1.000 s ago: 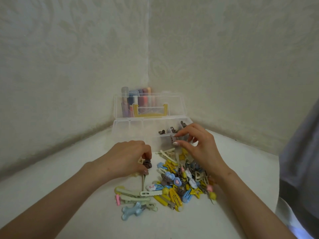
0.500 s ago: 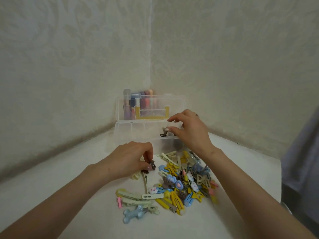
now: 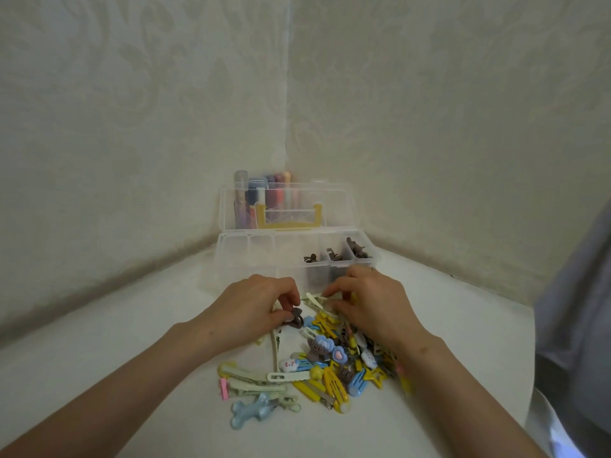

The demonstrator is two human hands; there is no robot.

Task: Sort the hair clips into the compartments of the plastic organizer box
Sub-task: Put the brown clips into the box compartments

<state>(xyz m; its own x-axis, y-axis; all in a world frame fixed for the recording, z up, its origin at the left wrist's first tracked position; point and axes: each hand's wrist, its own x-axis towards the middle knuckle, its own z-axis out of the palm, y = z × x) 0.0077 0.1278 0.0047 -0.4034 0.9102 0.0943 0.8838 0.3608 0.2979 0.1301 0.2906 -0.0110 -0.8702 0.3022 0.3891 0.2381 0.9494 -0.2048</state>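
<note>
head view: left hand (image 3: 251, 309) pinching a small brown claw clip (image 3: 295, 318), right hand (image 3: 370, 305) fingering a cream clip (image 3: 315, 299) on the pile (image 3: 330, 365). tangled clips could snag and drag neighbours along, imo.

One view only, from the head-worn camera, wide-angle, looking forward and down into a room corner. Both forearms run up from the bottom edge, close under the lens; the clear organizer box (image 3: 297, 256) sits mid-frame, farther off at the corner. The walls bow with the wide lens.
</note>
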